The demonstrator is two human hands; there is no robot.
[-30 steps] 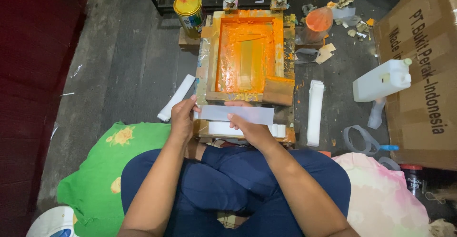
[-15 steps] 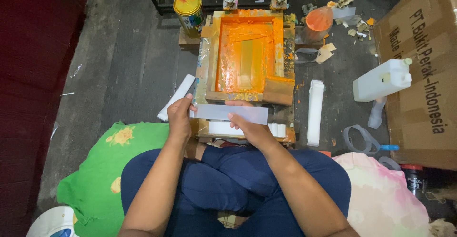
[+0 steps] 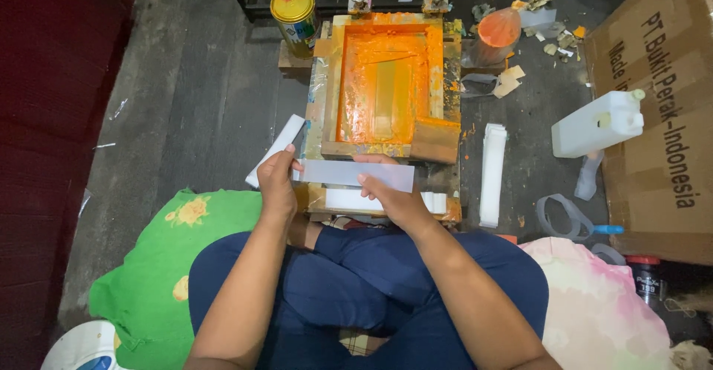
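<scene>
On the rough grey concrete floor (image 3: 200, 95), a rectangular wooden printing frame (image 3: 386, 88), thickly coated in glossy orange ink, is set ahead of the crossed legs. Just below its near edge, a flat, pale grey paper strip (image 3: 356, 174) is held level: its left end is pinched by the left hand (image 3: 276, 184), its middle is gripped by the right hand (image 3: 394, 198). A neat stack of white strips (image 3: 492, 173) is laid right of the frame, and a round yellow-lidded tin (image 3: 294, 10) is stood at its far left corner.

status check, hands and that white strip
Left hand and right hand both grip the white strip, level before the orange-inked screen frame. Nothing in the way.
</scene>
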